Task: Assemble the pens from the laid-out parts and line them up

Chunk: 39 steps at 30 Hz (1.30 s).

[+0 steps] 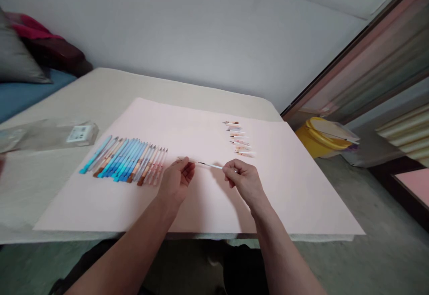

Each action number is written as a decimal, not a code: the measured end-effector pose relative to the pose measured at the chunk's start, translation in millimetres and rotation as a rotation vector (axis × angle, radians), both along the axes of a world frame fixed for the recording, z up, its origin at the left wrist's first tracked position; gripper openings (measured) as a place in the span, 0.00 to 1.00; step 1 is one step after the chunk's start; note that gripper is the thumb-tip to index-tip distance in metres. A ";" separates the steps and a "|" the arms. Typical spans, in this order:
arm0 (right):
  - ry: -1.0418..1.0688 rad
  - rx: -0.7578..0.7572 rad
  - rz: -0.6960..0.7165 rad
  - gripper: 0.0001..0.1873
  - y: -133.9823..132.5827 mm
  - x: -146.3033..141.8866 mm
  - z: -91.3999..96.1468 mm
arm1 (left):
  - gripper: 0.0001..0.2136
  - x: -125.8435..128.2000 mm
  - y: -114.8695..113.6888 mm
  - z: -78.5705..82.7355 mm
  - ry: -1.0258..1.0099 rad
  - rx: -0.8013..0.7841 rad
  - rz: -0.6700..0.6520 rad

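My right hand (pixel 241 176) is closed in a pinch on the rear end of a thin white pen refill (pixel 212 165). The refill lies nearly level between my hands, its dark tip pointing left. At that tip, my left hand (pixel 179 174) is closed, thumb and finger pinching something small and pale that I cannot make out. Left of that hand, several pens (pixel 130 158) with blue, brown and clear barrels lie side by side. Beyond my right hand, several white refills with dark tips and short patterned pen parts (pixel 241 142) lie in a column.
A pale pink sheet (pixel 284 196) covers much of the table (pixel 161 85), which stands against a white wall. At the left lies a clear plastic bag (pixel 43 136) with a white label. A yellow bucket (pixel 317 141) is on the floor at the right, and a grey cushion (pixel 18 53) is far left.
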State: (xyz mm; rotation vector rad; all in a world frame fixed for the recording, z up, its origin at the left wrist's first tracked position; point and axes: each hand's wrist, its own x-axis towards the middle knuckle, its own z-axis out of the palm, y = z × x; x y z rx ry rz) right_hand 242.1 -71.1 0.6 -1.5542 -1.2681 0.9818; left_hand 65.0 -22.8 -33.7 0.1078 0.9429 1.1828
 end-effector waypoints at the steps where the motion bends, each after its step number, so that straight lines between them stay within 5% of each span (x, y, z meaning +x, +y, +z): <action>1: 0.001 0.001 0.002 0.07 -0.1 -0.1 -0.5 | 0.02 0.2 -0.4 0.2 0.002 0.002 -0.006; 20: 0.071 -0.024 0.118 0.06 1.8 -17.7 -10.9 | 0.07 14.2 -17.5 2.6 0.038 0.167 -0.194; 39: 0.172 -0.080 0.131 0.04 1.8 -27.5 -9.8 | 0.08 16.3 -22.8 5.7 0.079 0.227 -0.246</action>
